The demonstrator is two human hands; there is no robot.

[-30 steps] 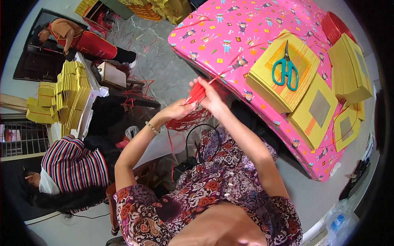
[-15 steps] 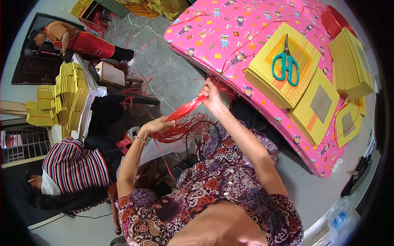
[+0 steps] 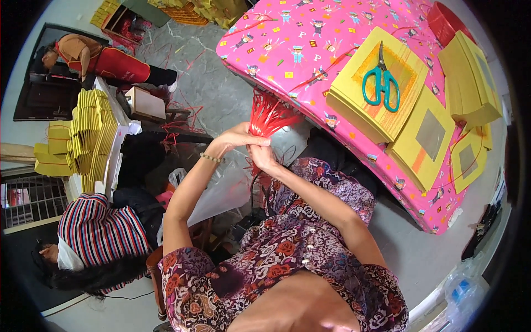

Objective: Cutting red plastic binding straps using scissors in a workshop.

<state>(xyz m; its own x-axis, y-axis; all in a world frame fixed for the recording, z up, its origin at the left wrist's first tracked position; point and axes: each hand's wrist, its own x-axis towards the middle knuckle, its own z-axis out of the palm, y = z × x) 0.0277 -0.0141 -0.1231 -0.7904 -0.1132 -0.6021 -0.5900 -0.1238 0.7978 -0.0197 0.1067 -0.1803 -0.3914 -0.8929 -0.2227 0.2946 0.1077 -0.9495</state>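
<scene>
A bundle of shiny red plastic strings (image 3: 265, 119) stands up between my two hands, its upper ends fanned out beside the table edge. My left hand (image 3: 241, 136), with a beaded bracelet at the wrist, is closed around the bundle just under the fan. Right below and touching it, my right hand (image 3: 262, 155) grips the same strings. Part of the bundle hangs below the hands, over my patterned dress. On the pink table (image 3: 293, 69), to the right, teal-handled scissors (image 3: 381, 88) rest on a stack of yellow card pieces (image 3: 345, 91).
More yellow card stacks (image 3: 470, 77) and a red basket (image 3: 444, 21) are at the table's right. On the left, one person in a red apron (image 3: 124, 65) and another in a striped top (image 3: 102, 227) are beside piled yellow cards (image 3: 91, 130). Loose red strings litter the floor.
My hands have come together, the right moving down and left, the left up and right. The strings, stretched slantwise between them before, now stand upright with ends fanned upward.
</scene>
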